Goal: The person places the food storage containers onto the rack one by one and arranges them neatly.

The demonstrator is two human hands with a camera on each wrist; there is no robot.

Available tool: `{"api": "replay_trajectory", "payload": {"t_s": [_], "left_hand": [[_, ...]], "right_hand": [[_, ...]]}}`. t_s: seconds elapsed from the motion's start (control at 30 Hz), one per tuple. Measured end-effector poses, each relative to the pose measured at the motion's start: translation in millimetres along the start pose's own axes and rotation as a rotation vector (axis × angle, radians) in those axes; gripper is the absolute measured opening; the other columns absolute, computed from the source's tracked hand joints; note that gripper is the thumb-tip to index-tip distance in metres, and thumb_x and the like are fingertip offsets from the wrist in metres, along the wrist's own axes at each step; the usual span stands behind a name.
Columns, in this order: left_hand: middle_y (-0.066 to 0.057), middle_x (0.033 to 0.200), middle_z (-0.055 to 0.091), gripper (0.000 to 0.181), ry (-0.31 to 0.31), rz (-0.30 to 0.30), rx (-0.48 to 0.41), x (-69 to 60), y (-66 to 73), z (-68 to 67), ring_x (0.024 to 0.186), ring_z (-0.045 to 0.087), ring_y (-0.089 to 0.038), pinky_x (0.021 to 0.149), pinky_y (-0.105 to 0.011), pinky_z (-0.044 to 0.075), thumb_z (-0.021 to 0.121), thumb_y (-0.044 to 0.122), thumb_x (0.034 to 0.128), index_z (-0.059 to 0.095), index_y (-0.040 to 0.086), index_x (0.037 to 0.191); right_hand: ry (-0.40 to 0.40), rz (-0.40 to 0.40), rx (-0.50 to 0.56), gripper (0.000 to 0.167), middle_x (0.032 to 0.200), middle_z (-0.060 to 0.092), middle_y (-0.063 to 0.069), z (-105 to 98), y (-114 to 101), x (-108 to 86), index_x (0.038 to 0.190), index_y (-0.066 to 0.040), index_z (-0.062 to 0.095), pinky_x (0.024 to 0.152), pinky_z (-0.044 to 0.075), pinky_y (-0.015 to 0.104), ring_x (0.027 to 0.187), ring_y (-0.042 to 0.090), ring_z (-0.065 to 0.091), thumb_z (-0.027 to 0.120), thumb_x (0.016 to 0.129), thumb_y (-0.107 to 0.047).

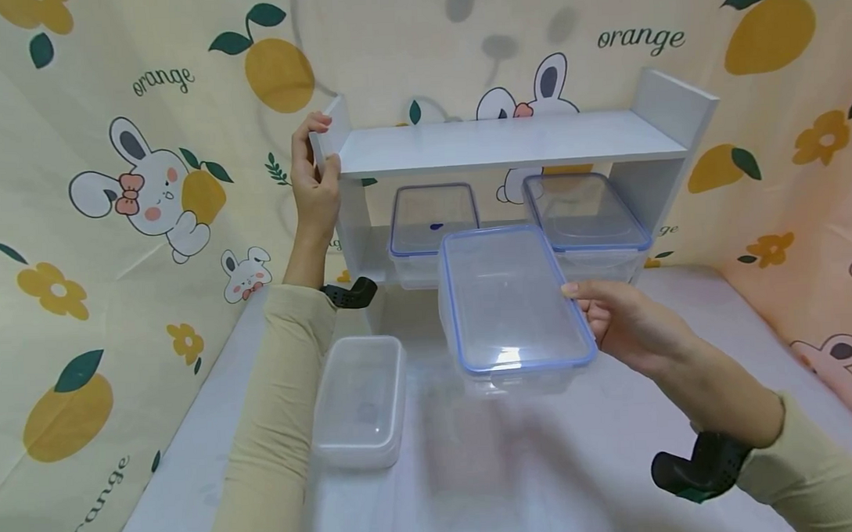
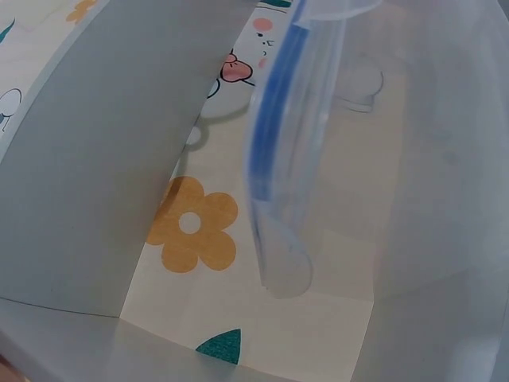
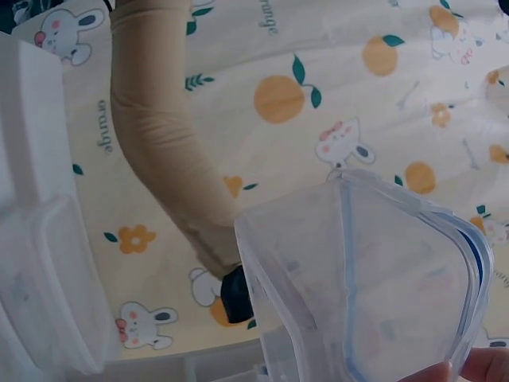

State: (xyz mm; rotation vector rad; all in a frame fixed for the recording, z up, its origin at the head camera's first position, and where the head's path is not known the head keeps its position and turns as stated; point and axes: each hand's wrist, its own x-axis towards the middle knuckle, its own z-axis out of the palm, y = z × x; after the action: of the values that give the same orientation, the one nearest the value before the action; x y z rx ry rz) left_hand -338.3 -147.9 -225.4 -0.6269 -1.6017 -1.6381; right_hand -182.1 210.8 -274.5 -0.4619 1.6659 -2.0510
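Note:
My right hand [image 1: 632, 321] grips the right edge of a clear container with a blue-rimmed lid [image 1: 515, 302], held up in front of the shelf; its fingers also show at the lower right of the right wrist view. My left hand [image 1: 315, 180] holds the left side panel of the white shelf [image 1: 513, 141]. Inside the shelf, under the top board, stand two blue-rimmed containers, one at left [image 1: 434, 219] and one at right [image 1: 586, 209]. In the left wrist view a blue-edged clear container [image 2: 274, 135] shows beside a panel.
A smaller clear container with a whitish lid [image 1: 360, 397] stands on the white table [image 1: 617, 478] at left, near my left forearm. Behind the shelf and along both sides hangs a patterned cloth [image 1: 404, 47] with oranges and rabbits.

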Motion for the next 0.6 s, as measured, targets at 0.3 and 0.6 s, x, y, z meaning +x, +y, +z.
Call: {"api": "replay_trajectory", "payload": {"t_s": [0.3, 0.6], "left_hand": [[-0.013, 0.139, 0.046, 0.033, -0.002, -0.009, 0.005, -0.1, -0.4, -0.3, 0.140, 0.036, -0.012, 0.122, -0.032, 0.026, 0.039, -0.006, 0.0877, 0.046, 0.011, 0.116], [-0.014, 0.142, 0.044, 0.035, -0.005, -0.053, 0.004, 1.1, 0.0, -0.3, 0.142, 0.033, -0.012, 0.122, -0.030, 0.024, 0.039, -0.008, 0.0880, 0.045, 0.011, 0.117]], "right_hand": [[-0.038, -0.025, 0.007, 0.024, 0.083, 0.069, -0.008, -5, -16, -0.7, 0.105, -0.015, 0.062, 0.084, 0.051, 0.030, 0.077, 0.009, 0.067, 0.039, 0.100, -0.020], [0.001, -0.019, -0.005, 0.024, 0.081, 0.064, -0.009, -9, -33, -2.1, 0.104, -0.018, 0.062, 0.080, 0.041, 0.032, 0.077, 0.009, 0.057, 0.039, 0.100, -0.026]]}}
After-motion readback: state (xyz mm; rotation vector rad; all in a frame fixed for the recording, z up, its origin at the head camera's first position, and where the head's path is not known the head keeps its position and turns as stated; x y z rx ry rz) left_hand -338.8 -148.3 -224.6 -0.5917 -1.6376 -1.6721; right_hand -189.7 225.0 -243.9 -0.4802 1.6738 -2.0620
